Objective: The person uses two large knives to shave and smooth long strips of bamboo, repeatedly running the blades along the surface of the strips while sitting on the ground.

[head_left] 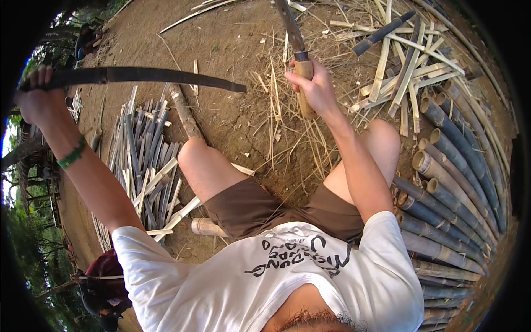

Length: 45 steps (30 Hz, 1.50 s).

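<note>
Bamboo strip [152, 74], 10 o'clock: L hand [36, 100] out wide, fingers curled round its end. R hand [317, 88] fwd nr 12, fingers wrapped round knife [302, 62] hdl.

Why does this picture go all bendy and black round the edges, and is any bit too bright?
In the head view, the fisheye lens bends things near its rim, like the bamboo poles at right; in that same head view, the black corners lie outside the lens's round image, the left hand looks dimmer than the right hand, and the sky at far left glares white.
</note>
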Each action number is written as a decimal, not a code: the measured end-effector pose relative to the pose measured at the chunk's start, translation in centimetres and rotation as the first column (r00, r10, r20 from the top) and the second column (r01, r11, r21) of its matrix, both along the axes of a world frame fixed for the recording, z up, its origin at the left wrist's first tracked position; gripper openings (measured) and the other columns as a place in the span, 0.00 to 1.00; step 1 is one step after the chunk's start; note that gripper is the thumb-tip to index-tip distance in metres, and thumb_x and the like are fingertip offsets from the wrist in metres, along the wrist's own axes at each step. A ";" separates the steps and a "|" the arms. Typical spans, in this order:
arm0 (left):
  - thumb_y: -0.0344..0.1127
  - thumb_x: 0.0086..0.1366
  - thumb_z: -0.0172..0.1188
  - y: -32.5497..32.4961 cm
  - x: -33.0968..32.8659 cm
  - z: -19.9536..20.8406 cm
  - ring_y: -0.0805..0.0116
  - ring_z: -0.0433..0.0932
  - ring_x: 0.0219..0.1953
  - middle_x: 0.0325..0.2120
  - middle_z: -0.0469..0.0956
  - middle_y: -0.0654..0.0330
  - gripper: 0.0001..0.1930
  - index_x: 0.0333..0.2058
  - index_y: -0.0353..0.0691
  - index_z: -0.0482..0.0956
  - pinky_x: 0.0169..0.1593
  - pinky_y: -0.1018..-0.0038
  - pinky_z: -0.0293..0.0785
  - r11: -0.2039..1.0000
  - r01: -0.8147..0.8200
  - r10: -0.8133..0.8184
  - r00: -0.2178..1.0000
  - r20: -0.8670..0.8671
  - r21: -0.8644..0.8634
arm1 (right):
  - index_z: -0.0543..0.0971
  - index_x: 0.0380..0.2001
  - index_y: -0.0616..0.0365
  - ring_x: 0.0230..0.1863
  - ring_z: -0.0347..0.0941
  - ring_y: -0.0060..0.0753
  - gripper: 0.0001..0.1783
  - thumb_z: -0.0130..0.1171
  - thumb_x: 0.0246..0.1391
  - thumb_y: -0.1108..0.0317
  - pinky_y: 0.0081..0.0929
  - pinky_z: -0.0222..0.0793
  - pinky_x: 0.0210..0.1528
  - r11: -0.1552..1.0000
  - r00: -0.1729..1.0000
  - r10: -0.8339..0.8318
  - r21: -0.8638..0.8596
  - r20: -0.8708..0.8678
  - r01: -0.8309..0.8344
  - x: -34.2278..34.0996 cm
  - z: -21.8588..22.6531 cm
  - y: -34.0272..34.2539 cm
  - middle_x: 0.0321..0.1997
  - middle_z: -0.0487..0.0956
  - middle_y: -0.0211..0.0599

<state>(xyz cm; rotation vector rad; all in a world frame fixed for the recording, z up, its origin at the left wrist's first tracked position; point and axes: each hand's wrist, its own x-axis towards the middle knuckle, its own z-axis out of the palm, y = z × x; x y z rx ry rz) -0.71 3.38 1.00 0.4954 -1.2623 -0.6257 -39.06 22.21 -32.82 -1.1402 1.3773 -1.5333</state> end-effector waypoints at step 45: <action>0.71 0.68 0.33 -0.2 14.2 -12.3 0.77 0.49 0.15 0.13 0.52 0.68 0.32 0.23 0.46 0.60 0.17 0.81 0.49 0.994 -0.090 0.095 0.992 -0.078 0.062 | 0.69 0.28 0.52 0.15 0.60 0.17 0.26 0.43 0.65 0.40 0.24 0.53 0.13 0.851 0.982 0.187 0.496 0.024 -0.174 24.1 -20.9 -6.1 0.17 0.64 0.18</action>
